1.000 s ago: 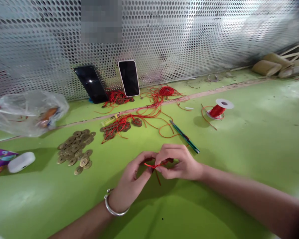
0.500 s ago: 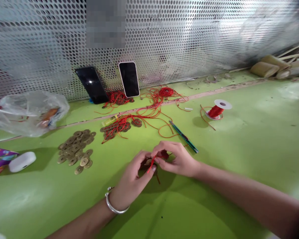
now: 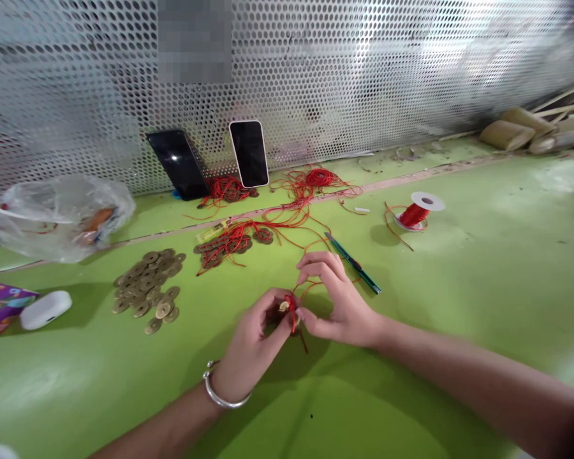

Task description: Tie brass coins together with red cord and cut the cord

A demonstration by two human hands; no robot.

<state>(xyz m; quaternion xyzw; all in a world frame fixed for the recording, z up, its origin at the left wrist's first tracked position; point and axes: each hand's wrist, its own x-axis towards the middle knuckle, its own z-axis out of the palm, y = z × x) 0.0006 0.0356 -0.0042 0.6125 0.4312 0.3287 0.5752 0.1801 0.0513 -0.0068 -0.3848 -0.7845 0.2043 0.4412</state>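
Observation:
My left hand [image 3: 253, 338], with a silver bangle at the wrist, pinches a small brass coin [image 3: 284, 306] wrapped in red cord [image 3: 293, 312] above the green table [image 3: 411, 382]. My right hand [image 3: 332, 299] meets it from the right, thumb and lower fingers pinched on the same cord, the upper fingers lifted with a loop of cord running under them. A short tail of cord hangs below the coin.
A heap of loose brass coins [image 3: 148, 287] lies to the left, strung coins with red cord [image 3: 229, 241] behind. A green tool [image 3: 354, 262], a red cord spool [image 3: 417, 211], two phones [image 3: 249, 153] against the perforated wall, a plastic bag [image 3: 52, 217] and a white case [image 3: 45, 309] surround.
Both hands have stayed together at the centre. The cord, held flat between them before, now wraps upright round the coin, and my right hand's upper fingers have lifted away with a loop.

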